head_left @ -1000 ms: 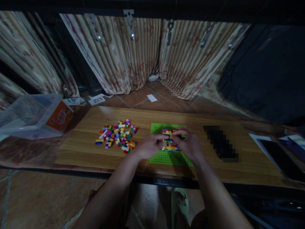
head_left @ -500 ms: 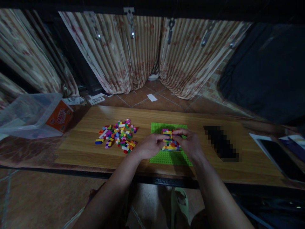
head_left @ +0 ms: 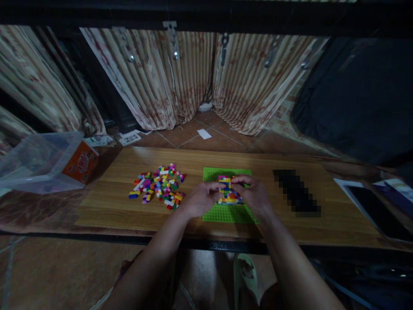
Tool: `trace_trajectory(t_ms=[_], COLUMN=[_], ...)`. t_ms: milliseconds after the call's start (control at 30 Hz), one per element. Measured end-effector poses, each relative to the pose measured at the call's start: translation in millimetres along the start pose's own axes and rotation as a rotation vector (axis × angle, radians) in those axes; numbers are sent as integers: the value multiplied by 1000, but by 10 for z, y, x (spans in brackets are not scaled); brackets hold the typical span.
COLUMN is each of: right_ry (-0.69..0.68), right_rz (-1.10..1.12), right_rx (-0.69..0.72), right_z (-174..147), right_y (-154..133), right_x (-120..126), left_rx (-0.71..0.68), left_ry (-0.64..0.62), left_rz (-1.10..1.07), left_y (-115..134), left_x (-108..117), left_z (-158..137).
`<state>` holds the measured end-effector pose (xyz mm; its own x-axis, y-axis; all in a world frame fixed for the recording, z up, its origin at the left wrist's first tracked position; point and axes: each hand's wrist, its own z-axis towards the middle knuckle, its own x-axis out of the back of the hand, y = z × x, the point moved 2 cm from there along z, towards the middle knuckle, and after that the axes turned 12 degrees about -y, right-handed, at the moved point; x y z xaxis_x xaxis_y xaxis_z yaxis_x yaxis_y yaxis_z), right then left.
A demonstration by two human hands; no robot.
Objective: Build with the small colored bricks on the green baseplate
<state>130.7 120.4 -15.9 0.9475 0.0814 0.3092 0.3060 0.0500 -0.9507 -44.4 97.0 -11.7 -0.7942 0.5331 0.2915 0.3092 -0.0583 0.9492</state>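
A build of colourful toy bricks sits on a green studded baseplate on the wooden board. From the left, my left hand has its thumb and fingers closed against the build's side. Across from it, my right hand grips at the right and upper part, its fingertips bent over the bricks. Whether a loose brick is between the fingers is too small to make out. A spread-out heap of loose bricks lies on the board left of the baseplate.
On the left stands a clear plastic bin with an orange label. A pixelated dark object lies right of the baseplate. Further right rests a black tablet-like slab. Curtains hang behind the low wooden board.
The view has tilted slightly, so the scene sits a little lower and further left. Both hands stay at the brick build, with only small finger shifts.
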Motion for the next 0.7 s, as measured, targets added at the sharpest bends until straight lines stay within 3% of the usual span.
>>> trace_trajectory(t_ms=[300, 500, 700], right_ry=[149, -87, -266], right_rz=[115, -10, -131], right_rx=[155, 351, 430], right_z=[-23, -95, -155], right_y=[-150, -321, -363], right_x=[94, -18, -122], left_rx=[49, -11, -42], left_ry=[205, 203, 126], left_rz=[-398, -800, -918], left_y=[149, 179, 191], left_x=[108, 83, 47], left_z=[-63, -58, -56])
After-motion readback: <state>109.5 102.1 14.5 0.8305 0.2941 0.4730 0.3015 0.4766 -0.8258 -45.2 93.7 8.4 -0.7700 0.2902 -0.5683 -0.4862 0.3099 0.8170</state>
